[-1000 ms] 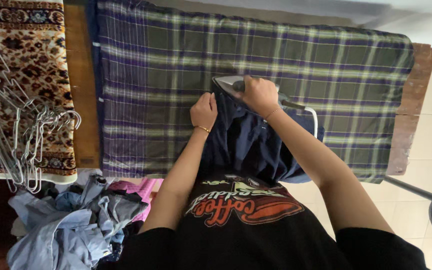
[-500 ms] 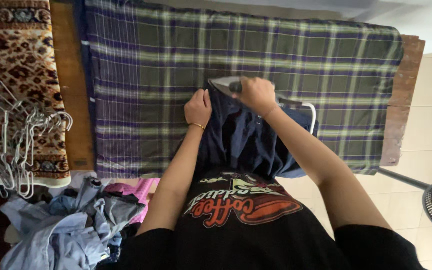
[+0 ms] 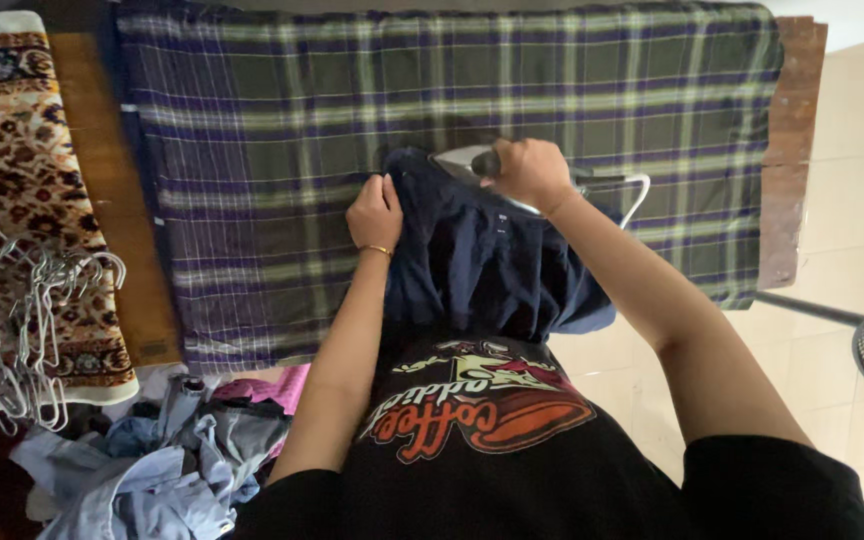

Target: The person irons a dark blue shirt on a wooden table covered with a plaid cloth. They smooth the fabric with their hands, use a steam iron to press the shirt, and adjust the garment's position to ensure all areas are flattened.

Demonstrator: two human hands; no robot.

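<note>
Both hands were busy near the table's [image 3: 112, 200] middle; the right hand [image 3: 527, 172] had a closed grip on the iron [image 3: 464, 160]; the left hand [image 3: 375, 214] pinched the dark blue shirt [image 3: 482, 265], which looked only partly pressed, most of it hanging off the near edge.

I see through 1 camera worn on my head, tilted steeply down my chest and arms. It looks close over the green and purple plaid cloth [image 3: 282, 150] covering the wooden board [image 3: 792, 150]. At the left edge sit the grey wire hangers [image 3: 22, 330], at the right the cream floor tiles [image 3: 862, 160].
</note>
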